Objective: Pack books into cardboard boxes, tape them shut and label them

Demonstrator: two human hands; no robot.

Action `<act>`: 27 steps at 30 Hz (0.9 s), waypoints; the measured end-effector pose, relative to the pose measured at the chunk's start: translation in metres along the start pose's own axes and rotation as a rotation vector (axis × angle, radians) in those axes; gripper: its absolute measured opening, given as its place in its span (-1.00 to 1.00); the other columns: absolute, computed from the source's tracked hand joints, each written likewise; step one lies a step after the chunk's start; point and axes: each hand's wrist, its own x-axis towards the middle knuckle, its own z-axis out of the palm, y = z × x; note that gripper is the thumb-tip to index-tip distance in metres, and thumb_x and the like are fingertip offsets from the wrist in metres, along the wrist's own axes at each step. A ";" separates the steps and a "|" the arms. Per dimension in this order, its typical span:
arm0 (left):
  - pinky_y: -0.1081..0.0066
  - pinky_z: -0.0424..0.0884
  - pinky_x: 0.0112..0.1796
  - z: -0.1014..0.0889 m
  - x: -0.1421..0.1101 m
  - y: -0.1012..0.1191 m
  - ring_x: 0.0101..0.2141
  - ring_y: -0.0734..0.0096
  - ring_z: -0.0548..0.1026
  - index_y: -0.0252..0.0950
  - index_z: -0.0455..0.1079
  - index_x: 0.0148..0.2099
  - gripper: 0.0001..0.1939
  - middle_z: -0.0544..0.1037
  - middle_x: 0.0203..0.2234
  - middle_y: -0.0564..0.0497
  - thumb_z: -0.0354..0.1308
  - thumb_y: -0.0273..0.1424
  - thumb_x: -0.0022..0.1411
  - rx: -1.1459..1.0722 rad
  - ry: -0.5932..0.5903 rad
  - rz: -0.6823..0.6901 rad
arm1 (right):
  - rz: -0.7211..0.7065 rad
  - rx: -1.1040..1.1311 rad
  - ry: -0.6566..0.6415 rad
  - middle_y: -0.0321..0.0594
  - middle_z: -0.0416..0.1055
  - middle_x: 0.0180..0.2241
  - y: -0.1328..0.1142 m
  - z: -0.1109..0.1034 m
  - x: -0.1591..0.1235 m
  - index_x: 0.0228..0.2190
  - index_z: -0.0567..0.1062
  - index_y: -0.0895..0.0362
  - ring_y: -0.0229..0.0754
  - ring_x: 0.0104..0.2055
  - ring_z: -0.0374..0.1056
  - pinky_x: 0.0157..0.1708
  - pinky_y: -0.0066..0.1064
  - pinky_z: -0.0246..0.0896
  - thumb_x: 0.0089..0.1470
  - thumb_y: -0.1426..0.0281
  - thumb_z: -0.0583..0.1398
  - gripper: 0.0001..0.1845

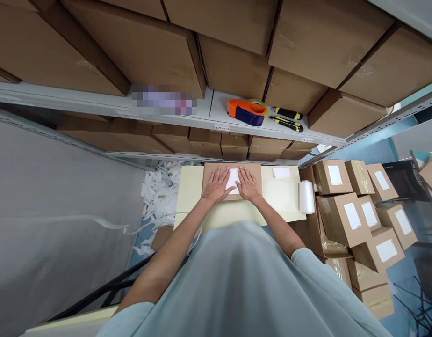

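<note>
A brown cardboard box [254, 171] lies on a pale table [191, 196] in front of me. A white label [233, 180] sits on its top. My left hand [216, 184] lies flat on the box at the label's left edge, fingers stretched out. My right hand [247, 183] lies flat on the label's right side, fingers spread. Neither hand holds anything.
A second white label [281, 172] and a white roll [306, 196] lie on the table's right part. Several labelled boxes [352, 215] are stacked at right. A shelf above holds an orange tape dispenser [246, 111], two yellow-black cutters [286, 119] and large cartons. White paper strips [159, 192] litter the floor at left.
</note>
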 end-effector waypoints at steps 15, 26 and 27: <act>-0.10 -0.22 0.58 -0.019 0.008 -0.026 0.65 -0.17 -0.31 -0.29 -0.22 0.74 0.19 -0.16 0.68 -0.12 0.23 0.19 0.41 0.069 -0.220 0.080 | -0.154 -0.178 -0.200 -0.03 -0.37 0.69 0.023 -0.021 0.002 0.65 -0.08 0.19 0.15 0.74 -0.42 0.66 0.05 -0.32 0.44 -0.30 0.03 0.14; -0.15 -0.19 0.58 -0.003 0.003 -0.013 0.65 -0.07 -0.21 -0.23 -0.04 0.72 -0.24 0.04 0.65 -0.06 -0.15 -0.10 0.65 0.028 -0.050 0.011 | -0.034 -0.140 -0.099 -0.23 -0.27 0.69 0.013 0.000 -0.001 0.65 -0.04 0.01 0.03 0.74 -0.35 0.67 0.07 -0.35 0.64 0.10 -0.14 -0.28; -0.16 -0.19 0.58 -0.002 0.002 -0.010 0.65 -0.07 -0.21 -0.24 -0.05 0.73 -0.26 0.05 0.65 -0.06 -0.18 -0.12 0.65 0.024 -0.035 -0.002 | -0.011 -0.139 -0.087 -0.23 -0.26 0.69 0.010 0.003 -0.001 0.65 -0.03 0.02 0.03 0.74 -0.35 0.67 0.09 -0.36 0.64 0.12 -0.15 -0.29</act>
